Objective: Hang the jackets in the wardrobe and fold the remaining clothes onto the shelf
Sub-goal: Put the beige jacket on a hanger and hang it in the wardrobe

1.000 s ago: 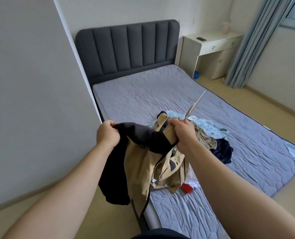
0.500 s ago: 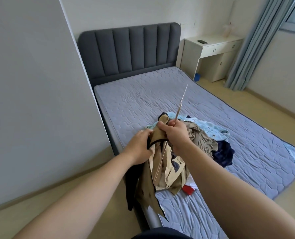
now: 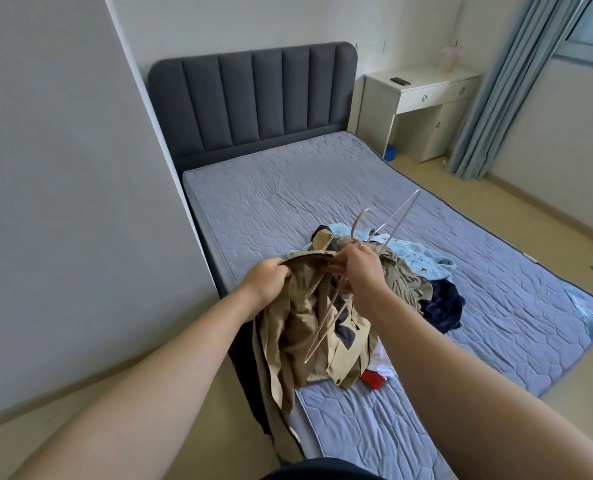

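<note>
Right now the person stands at the foot corner of the bed [image 3: 288, 188] with both bare arms stretched out over it. The left hand [image 3: 267, 282] grips the collar edge of a tan jacket [image 3: 298, 327], fingers curled over the fabric. The right hand [image 3: 361, 275] is just beside it, pinching a thin pale hanger [image 3: 403, 216] near its neck; whether the two hands actually touch I cannot tell. The hanger's hook and one arm stick up and away above the right hand, while the other arm runs down into the open jacket, against its lining. The jacket hangs from the two hands, its lower part draping past the mattress edge toward the floor, with some of it resting on the bed. Behind the hands a pile of clothes [image 3: 406, 282] lies on the mattress: a light blue piece [image 3: 423, 261] on top at the back, a navy one [image 3: 444, 306] to the right, something red [image 3: 373, 380] and white peeking out near the jacket's hem. A dark grey padded headboard [image 3: 253, 98] stands at the far end of the bed. Beside it is a white desk [image 3: 423, 95] with a dark remote [image 3: 400, 81] on top, and a blue-grey curtain [image 3: 496, 81] hangs by the window.
</note>
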